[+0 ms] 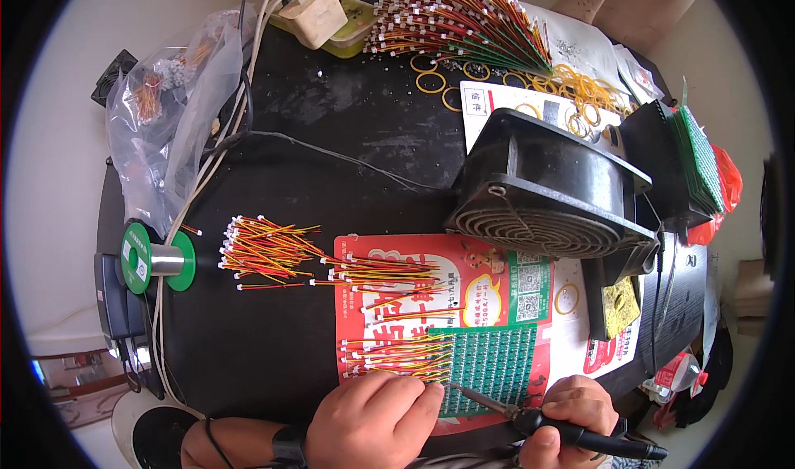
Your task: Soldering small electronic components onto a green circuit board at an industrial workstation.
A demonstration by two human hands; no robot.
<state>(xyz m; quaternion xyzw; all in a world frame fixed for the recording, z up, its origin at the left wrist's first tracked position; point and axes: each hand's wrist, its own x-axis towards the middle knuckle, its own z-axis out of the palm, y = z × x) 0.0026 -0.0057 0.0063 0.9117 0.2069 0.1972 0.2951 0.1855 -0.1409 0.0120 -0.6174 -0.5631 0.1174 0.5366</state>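
My right hand (571, 423) grips a soldering iron (530, 420) by its black handle, its metal tip angled left onto the edge of a green circuit board panel (497, 365). Close by that tip, the fingers of my left hand (373, 419) are pinched together at the board's left edge; what they hold is hidden. Just beyond my left hand, a row of red and yellow wires (397, 355) with white connectors lies against the board. The panel rests on a red printed sheet (352, 303). More loose wires (261, 252) are piled farther left.
A black fan (546, 187) stands beyond the board. At left are a solder spool (166, 259) and a plastic bag (178, 121). A large wire bundle (464, 22) and yellow rubber bands (584, 92) lie at the back. Green boards (700, 158) stand at right, beyond a yellow sponge (621, 307).
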